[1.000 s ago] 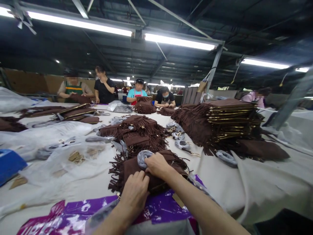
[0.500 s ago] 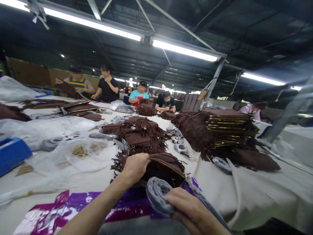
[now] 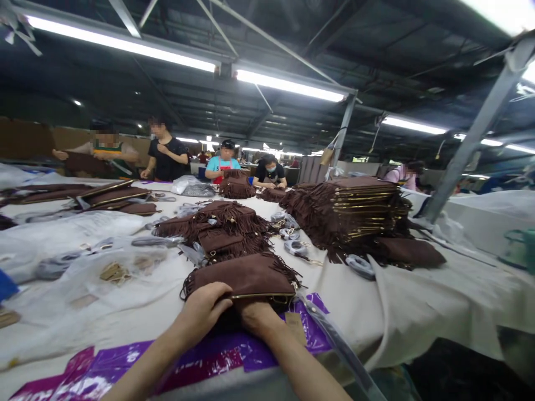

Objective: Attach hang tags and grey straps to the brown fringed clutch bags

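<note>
Glossy purple plastic (image 3: 259, 359) lies nearest. Just beyond, my right hand (image 3: 256, 316) disappears into the brown fringed bag (image 3: 246, 275), its grip hidden; my curled left hand (image 3: 210, 301) pinches the zippered edge. Farther, fringed bags (image 3: 234, 220) heap softly.

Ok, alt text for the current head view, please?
A person's left hand holds a brown, fringed bag by its gold-zipped edge; the right hand reaches beneath, fingers hidden. Similar bags lie piled beyond on a white cloth-covered table.
</note>
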A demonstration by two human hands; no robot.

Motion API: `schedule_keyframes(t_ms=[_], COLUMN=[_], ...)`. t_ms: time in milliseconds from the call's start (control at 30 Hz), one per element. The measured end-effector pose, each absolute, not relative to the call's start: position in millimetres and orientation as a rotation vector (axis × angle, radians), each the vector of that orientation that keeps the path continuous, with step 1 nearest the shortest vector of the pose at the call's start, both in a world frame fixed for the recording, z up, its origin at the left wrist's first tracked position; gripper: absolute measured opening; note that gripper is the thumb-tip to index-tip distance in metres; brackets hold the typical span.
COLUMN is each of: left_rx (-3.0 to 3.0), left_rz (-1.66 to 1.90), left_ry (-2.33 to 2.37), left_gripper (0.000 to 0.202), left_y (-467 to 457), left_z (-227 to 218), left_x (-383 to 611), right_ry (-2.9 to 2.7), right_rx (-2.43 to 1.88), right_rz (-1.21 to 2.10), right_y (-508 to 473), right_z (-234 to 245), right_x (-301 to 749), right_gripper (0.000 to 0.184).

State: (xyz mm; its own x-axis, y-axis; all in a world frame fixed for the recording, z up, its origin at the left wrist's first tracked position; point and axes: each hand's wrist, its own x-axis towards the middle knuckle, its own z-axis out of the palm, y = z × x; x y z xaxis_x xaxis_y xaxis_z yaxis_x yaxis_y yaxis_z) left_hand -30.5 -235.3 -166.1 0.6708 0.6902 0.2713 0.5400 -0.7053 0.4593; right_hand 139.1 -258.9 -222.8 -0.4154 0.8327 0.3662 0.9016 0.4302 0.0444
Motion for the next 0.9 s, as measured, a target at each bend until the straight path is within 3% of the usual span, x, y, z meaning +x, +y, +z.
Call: schedule_keyframes(t_ms=[200, 300, 433, 567, 733, 900], left_rx=[2.513, 2.529, 2.398, 2.236, 1.783, 1.598], left_rz=[0.42, 0.328, 0.38, 0.373, 0.307, 0.347], left_ry=[1.005, 1.048, 1.137, 1.153, 1.075, 0.907], left_gripper=[0.02, 0.02, 0.029, 0.026, 0.03, 0.035], left_y=[-236, -244, -245, -236, -231, -233], left_z=[-154, -157, -168, -175, -184, -194], left_x=[-88, -104, -109, -112, -110, -108], right_ry=[-2.317, -2.215, -2.195, -2.168, -1.973, -1.754], right_rx=[-1.658, -1.694, -1.537, -1.386, -1.476, -1.684], right_rz=[-0.45, -0.472, -0.183, 0.085, 0.385, 0.299], right_y=[-318, -339, -348, -342, -337, -339], right_z=[-222, -218, -211, -206, -204, -209], right_x=[175, 189, 172, 117, 49, 5], right_gripper=[0.021, 0.02, 0.027, 0.025, 0.019, 0.066])
